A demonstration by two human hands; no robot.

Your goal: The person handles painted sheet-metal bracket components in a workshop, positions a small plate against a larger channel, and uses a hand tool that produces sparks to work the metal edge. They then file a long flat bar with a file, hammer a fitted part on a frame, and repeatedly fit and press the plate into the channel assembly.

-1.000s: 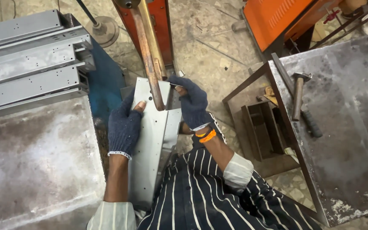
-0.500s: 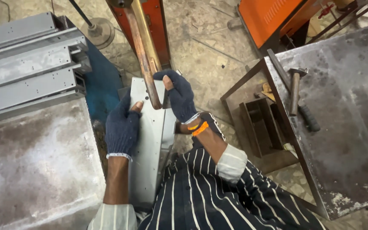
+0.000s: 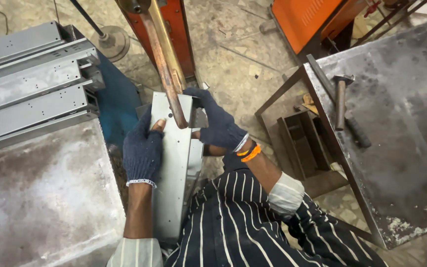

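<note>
The left hand (image 3: pixel 143 148), in a dark knitted glove, has its grip closed flat against the left edge of a long grey sheet-metal channel (image 3: pixel 171 168), thumb lying on the upper face. The right hand (image 3: pixel 218 123), gloved alike and wearing an orange band at the wrist, has its grip closed around the channel's right edge near the far end, fingers curled over a small grey bracket piece (image 3: pixel 198 117) set against that edge. The channel runs lengthwise away from the person, its near end against the striped shirt, its far end under the bent copper arm (image 3: pixel 166 74) of an orange-red machine (image 3: pixel 174 34); the arm's tip meets the channel between the two hands (whether it presses the metal cannot be told).

To the left lies a bare steel worktop (image 3: pixel 40 198), and beyond it a stack of similar grey channels (image 3: pixel 30 84) on a blue stand. To the right, a second metal worktop (image 3: pixel 396 133) carries a hammer (image 3: pixel 341 99) near its left edge. Beneath that worktop, on the stone floor, stands a dark open metal box (image 3: pixel 302 143).
</note>
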